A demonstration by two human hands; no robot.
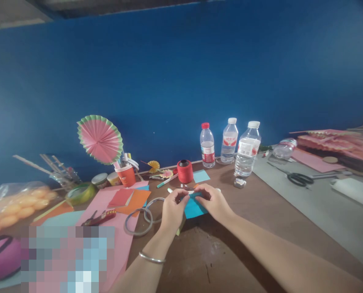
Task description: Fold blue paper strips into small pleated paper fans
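Both of my hands meet over the middle of the brown table [205, 252]. My left hand [172, 209] and my right hand [213, 201] pinch the top edge of a blue sheet of paper [193, 208], fingers closed on it. A silver bangle [151, 257] sits on my left wrist. Just beyond the hands stands a red spool of thread [185, 171], with a smaller light blue paper [201, 176] beside it.
Three water bottles [229, 140] stand behind. A pink pleated paper fan [100, 139] rises from an orange cup [126, 175]. Pink and orange papers, pliers [98, 218] and wire rings [144, 215] lie left. Scissors [300, 178] rest on a grey mat at right.
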